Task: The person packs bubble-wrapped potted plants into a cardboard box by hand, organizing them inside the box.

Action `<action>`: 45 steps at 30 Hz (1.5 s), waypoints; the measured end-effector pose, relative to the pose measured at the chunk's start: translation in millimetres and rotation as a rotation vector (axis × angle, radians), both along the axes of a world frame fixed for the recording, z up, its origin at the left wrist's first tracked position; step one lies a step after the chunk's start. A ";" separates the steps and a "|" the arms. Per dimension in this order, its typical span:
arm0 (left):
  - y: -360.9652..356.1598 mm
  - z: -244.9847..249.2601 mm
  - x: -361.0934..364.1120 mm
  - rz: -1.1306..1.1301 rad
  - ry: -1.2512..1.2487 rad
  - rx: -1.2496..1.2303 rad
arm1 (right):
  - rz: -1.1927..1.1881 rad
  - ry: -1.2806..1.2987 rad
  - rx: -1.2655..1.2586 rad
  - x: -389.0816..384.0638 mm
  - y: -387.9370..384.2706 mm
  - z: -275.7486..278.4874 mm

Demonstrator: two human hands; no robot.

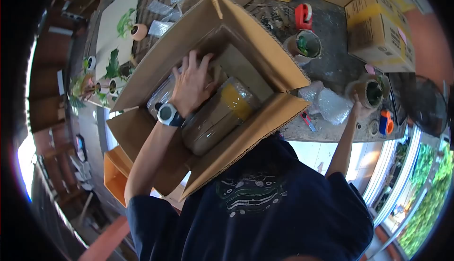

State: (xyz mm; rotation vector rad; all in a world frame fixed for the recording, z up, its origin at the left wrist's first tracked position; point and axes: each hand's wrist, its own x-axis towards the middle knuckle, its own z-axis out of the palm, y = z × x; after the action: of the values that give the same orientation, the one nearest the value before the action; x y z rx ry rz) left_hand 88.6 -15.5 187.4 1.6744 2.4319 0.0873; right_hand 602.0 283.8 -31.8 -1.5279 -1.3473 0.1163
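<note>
A large open cardboard box point(265, 38) stands tilted in front of my body with its flaps raised. My left hand point(191, 83), with a watch on the wrist, reaches inside it, fingers spread over the contents. Under and beside that hand lie a clear plastic-wrapped bundle point(163, 90) and a brown cardboard roll point(213, 119) wrapped in plastic with yellow tape. Out to the right, my right hand point(363, 108) is closed around the near side of a wrapped potted plant point(372, 93), whose green leaves show in its open top.
Another wrapped potted plant point(305, 45) stands by a red tape dispenser point(304, 17). Bubble wrap point(331, 105), a red cutter point(308, 120) and an orange tape dispenser point(386, 122) lie nearer. Taped cartons point(380, 29) line the back right; small potted plants point(115, 86) stand left.
</note>
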 end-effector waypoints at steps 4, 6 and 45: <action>21.7 9.3 -16.4 -0.113 -0.392 0.200 | 0.186 0.038 0.170 -49.9 -38.2 110.0; 36.3 28.8 -14.5 -0.040 -0.896 0.109 | 0.429 0.165 0.086 -59.0 -56.1 160.3; -149.2 -12.8 -35.7 -0.092 -0.490 -0.462 | 0.923 0.422 -0.804 -133.1 -86.4 295.6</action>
State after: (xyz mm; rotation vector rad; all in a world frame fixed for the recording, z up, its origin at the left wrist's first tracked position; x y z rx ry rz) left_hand 52.9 -164.7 174.6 1.3585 1.8385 -0.0663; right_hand 468.9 197.4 263.7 -1.2232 -1.6248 1.6185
